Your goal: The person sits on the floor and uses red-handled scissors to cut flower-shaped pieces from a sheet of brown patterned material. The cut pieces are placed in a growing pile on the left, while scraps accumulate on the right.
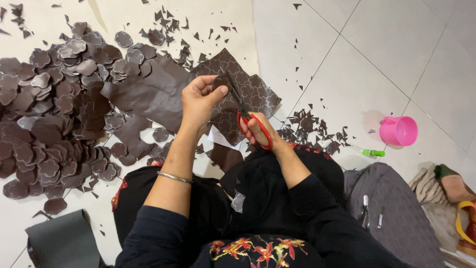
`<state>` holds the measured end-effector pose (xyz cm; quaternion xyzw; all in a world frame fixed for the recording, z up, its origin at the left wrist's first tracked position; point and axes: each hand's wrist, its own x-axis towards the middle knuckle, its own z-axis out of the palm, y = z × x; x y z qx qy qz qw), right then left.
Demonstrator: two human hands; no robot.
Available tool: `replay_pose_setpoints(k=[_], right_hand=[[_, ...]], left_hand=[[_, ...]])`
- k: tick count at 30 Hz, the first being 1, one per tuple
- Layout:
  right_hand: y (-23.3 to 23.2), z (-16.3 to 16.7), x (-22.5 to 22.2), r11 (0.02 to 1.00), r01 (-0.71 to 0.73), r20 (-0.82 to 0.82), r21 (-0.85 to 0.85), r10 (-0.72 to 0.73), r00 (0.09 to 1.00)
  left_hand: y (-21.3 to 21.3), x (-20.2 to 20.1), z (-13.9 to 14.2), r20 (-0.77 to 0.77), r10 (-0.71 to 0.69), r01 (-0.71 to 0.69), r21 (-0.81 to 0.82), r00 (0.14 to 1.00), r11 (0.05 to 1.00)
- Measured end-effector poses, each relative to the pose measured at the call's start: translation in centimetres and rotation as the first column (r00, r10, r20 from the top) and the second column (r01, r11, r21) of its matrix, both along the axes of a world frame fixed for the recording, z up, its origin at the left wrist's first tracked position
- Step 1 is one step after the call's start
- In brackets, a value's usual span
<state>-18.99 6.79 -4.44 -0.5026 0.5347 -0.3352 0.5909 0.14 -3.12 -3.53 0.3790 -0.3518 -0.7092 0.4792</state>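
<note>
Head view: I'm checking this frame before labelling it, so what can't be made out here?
- Small dark piece: left hand covers most of it; outline unclear.
- Scissors: right hand hides the red handles' loops.
- Grey roll: cut off by the bottom edge.
- Striped bag: cut off by the right edge.

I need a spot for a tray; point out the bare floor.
Bare tiles lie beyond the pink cup, right of the scraps. Crowded: the cutout pile on the left, and the sheet under the left hand and right hand with scissors.
</note>
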Motion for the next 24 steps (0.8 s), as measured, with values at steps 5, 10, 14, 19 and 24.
replay_pose_setpoints(k=[5, 10, 14, 19, 24], right_hand=[[-0.1, 0.2, -0.4, 1.000, -0.006, -0.016, 0.005, 0.006, 1.000], [-0.2, 0.8, -0.7, 0.999, 0.001, -0.035, 0.032, 0.000, 0.999], [-0.3, 1.0, -1.0, 1.000, -0.004, -0.078, 0.020, 0.005, 0.997], [-0.3, 0.6, -1.6, 1.000, -0.025, -0.102, -0.002, 0.025, 0.994], [-0.2, -0.6, -2.1, 1.000, -0.023, -0.124, -0.002, 0.022, 0.992]], left_hand=[[-0.1, 0.0, -0.3, -0.024, -0.001, 0.001, -0.002, 1.000, 1.000], [-0.3, 0.1, -0.3, 0.004, -0.009, 0.009, 0.012, 1.000, 1.000], [-0.5, 0.4, 0.0, 0.007, -0.021, 0.021, 0.029, 1.000, 0.999], [-0.4, 0.6, 0.7, 0.006, -0.034, 0.033, 0.095, 0.999, 0.995], [-0.4, 0.7, 0.9, -0.023, -0.035, 0.038, 0.141, 0.999, 0.989]])
